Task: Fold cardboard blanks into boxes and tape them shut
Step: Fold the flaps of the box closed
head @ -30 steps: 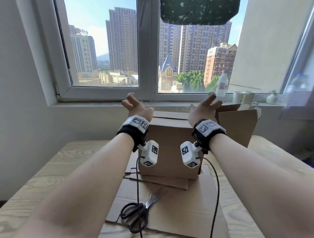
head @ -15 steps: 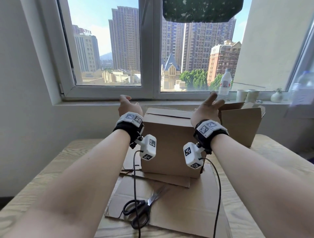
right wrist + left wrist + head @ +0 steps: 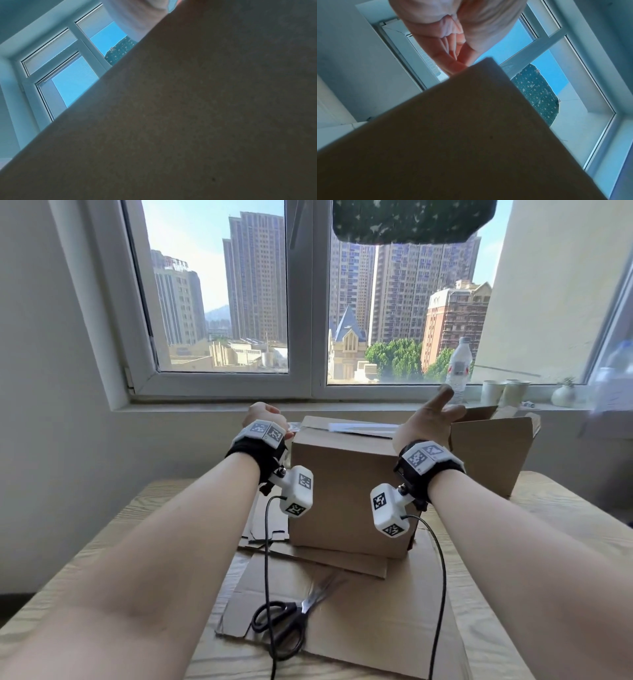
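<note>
A brown cardboard box (image 3: 346,491) stands upright mid-table on flat blanks (image 3: 359,628). A shiny strip of clear tape (image 3: 359,426) runs across its top. My left hand (image 3: 263,414) is at the box's top left corner. In the left wrist view its thumb and fingers (image 3: 452,65) come together in a pinch just behind the box (image 3: 471,135), apparently on the tape's end; the tips are hidden. My right hand (image 3: 430,419) rests its palm on the top right edge, fingers spread and raised. In the right wrist view the box (image 3: 188,121) hides the right fingers.
Black-handled scissors (image 3: 284,616) lie on the blanks near me, crossed by a wrist-camera cable. A second, open-topped box (image 3: 489,450) stands at the right rear. A bottle (image 3: 459,368), paper cups (image 3: 493,392) and a small vase (image 3: 563,395) line the windowsill. The wooden table (image 3: 102,559) extends left.
Both hands have come down from above the box's far edge. The left hand's fingers have curled and sunk to the top left corner. The right palm has settled on the right edge.
</note>
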`<control>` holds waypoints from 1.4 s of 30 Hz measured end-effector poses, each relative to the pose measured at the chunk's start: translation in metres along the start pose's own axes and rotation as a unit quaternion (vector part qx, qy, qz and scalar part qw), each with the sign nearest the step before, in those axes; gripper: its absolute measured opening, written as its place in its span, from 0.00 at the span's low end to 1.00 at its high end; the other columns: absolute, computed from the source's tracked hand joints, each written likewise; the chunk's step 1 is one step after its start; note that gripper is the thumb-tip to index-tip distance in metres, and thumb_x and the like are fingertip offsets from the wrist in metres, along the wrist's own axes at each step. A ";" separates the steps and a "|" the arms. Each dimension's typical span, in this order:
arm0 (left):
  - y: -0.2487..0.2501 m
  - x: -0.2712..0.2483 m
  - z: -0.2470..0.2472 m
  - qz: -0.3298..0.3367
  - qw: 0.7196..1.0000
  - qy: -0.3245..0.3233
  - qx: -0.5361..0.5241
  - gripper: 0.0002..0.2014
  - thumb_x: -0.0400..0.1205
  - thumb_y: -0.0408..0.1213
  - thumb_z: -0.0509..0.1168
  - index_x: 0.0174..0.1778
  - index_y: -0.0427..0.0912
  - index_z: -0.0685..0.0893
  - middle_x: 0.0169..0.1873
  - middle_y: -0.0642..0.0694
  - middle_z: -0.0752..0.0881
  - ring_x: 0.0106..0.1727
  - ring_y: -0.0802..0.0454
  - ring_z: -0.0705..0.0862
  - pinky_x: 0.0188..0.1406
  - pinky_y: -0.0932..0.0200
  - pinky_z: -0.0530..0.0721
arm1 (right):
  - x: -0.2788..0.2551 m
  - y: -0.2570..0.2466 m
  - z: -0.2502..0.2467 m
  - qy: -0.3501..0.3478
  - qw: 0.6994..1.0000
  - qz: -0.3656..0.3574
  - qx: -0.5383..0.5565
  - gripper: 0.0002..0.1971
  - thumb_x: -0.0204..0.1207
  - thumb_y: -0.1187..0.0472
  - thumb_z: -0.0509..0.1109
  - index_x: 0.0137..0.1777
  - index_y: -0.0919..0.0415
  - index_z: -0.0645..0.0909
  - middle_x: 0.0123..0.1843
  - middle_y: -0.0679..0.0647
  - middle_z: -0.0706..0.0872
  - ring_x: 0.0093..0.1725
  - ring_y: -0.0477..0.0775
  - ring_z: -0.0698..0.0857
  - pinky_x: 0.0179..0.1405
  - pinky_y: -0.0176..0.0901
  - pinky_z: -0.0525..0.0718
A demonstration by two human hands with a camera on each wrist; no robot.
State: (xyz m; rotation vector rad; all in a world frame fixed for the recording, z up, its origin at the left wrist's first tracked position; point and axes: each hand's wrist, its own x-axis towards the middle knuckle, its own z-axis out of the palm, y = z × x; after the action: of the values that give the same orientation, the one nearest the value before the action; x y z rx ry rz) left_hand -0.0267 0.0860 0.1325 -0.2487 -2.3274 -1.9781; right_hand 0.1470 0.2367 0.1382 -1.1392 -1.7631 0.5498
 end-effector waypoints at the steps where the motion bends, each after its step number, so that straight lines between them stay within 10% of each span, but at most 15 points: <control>1: 0.000 0.000 0.001 0.001 1.000 -0.002 0.002 0.11 0.80 0.22 0.65 0.37 0.42 0.77 0.45 0.35 0.88 0.37 0.43 0.90 0.41 0.48 0.92 | -0.001 0.001 -0.001 0.002 1.000 -0.001 0.001 0.37 0.77 0.79 0.62 0.84 0.60 0.54 0.78 0.69 0.62 0.55 0.64 0.85 0.48 0.46 0.79; 16: -0.010 0.005 0.008 0.058 0.997 0.024 0.053 0.11 0.76 0.24 0.71 0.35 0.46 0.83 0.42 0.42 0.90 0.42 0.45 0.91 0.45 0.49 0.92 | -0.003 0.000 -0.001 0.001 1.000 -0.005 -0.002 0.41 0.79 0.78 0.62 0.84 0.54 0.46 0.76 0.68 0.64 0.45 0.60 0.82 0.43 0.44 0.72; 28: -0.020 0.007 0.004 0.078 0.968 -0.124 0.204 0.01 0.79 0.39 0.72 0.42 0.48 0.88 0.47 0.44 0.90 0.49 0.42 0.89 0.55 0.48 0.89 | 0.000 0.001 0.003 -0.032 0.999 0.000 -0.019 0.43 0.70 0.80 0.66 0.82 0.58 0.53 0.75 0.66 0.62 0.50 0.63 0.86 0.41 0.47 0.74; 34: -0.032 0.007 0.000 0.017 0.951 -0.209 0.226 0.05 0.80 0.27 0.64 0.49 0.37 0.84 0.32 0.39 0.84 0.20 0.48 0.79 0.19 0.65 0.74 | -0.001 0.001 0.003 -0.021 1.000 -0.003 -0.007 0.41 0.70 0.80 0.67 0.80 0.58 0.57 0.73 0.66 0.64 0.49 0.64 0.85 0.40 0.47 0.75; 38: -0.026 0.012 0.000 0.065 0.972 -0.122 0.191 0.13 0.80 0.28 0.65 0.58 0.43 0.88 0.53 0.43 0.90 0.52 0.42 0.89 0.51 0.54 0.87 | 0.001 0.002 0.003 -0.029 0.999 -0.003 -0.015 0.42 0.69 0.80 0.67 0.81 0.58 0.55 0.75 0.67 0.62 0.51 0.64 0.86 0.40 0.47 0.75; 42: 0.005 -0.001 0.015 0.115 0.942 -0.182 0.256 0.19 0.89 0.29 0.53 0.76 0.34 0.75 0.75 0.37 0.76 0.74 0.42 0.76 0.72 0.57 0.72 | 0.000 0.002 0.004 -0.045 0.998 -0.008 -0.033 0.47 0.70 0.80 0.67 0.85 0.57 0.49 0.76 0.67 0.61 0.49 0.61 0.84 0.42 0.47 0.74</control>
State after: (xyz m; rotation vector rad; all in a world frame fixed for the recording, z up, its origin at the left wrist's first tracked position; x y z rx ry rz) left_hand -0.0242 0.1015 0.1353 -0.8573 -2.7702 -1.2431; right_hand 0.1445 0.2382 0.1349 -1.1615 -1.8779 0.5440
